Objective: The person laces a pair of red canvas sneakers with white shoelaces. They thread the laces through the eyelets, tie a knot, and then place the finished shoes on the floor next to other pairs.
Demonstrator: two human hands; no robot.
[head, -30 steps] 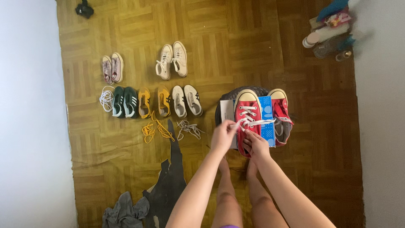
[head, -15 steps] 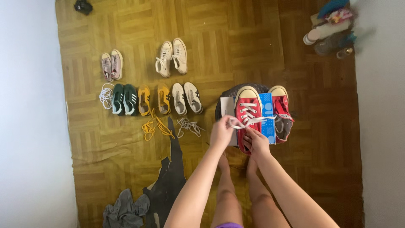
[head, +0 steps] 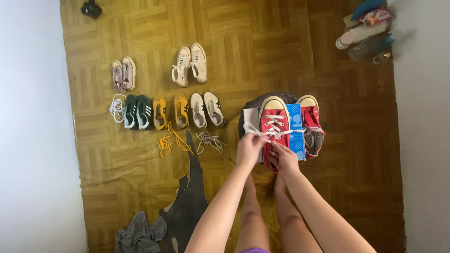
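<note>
Where hands [head: 267,152] pinch: flat white lace [head: 276,134]

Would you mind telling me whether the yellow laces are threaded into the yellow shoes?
No, the yellow laces lie loose in a tangle on the wooden floor just in front of the yellow shoes.

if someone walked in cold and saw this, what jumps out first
The bright red sneaker right of centre, resting on a blue box, with the left hand pulling its white lace and the right hand on the shoe. Its unlaced mate sits just to the right. To the left, rows of small shoes line the parquet floor, with a loose yellow lace below the yellow pair.
</note>
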